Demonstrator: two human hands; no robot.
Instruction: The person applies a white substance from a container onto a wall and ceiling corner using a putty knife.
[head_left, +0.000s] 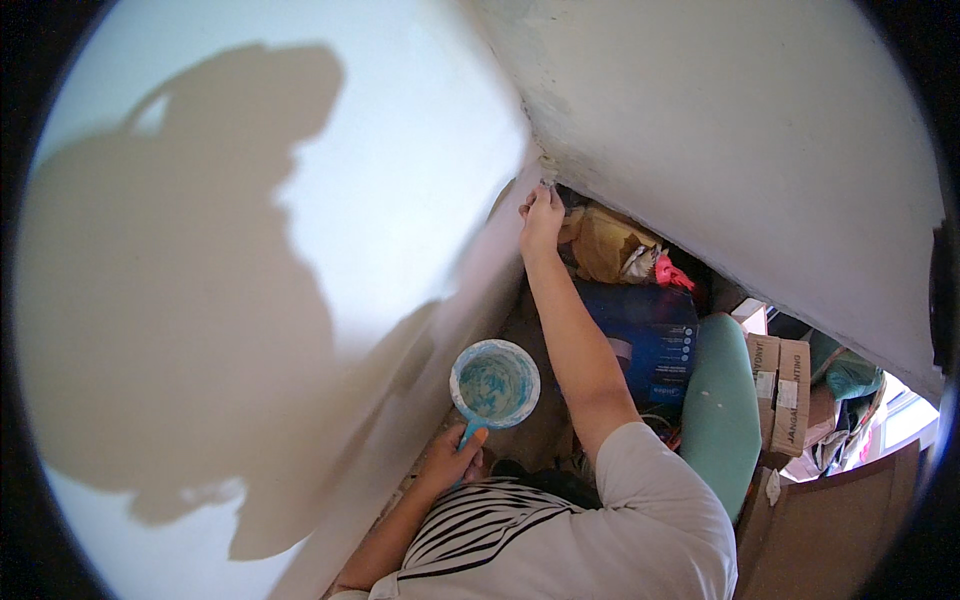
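Note:
My left hand point(452, 460) is closed round the blue handle of a round cup point(495, 385), whose white-smeared rim surrounds a teal, streaky inside. My right arm is stretched up to where the white left wall point(420, 140) meets the sloping white surface point(720, 120). My right hand point(542, 212) has its fingers pinched at that rough, cracked corner, on a small thing too hidden to name.
Under the slope lie a crumpled brown bag point(605, 245), pink cloth point(672, 275), a dark blue box point(650, 340), a mint-green padded board point(718, 410), cardboard boxes point(790, 400) and a brown panel point(840, 520). A large shadow covers much of the left wall.

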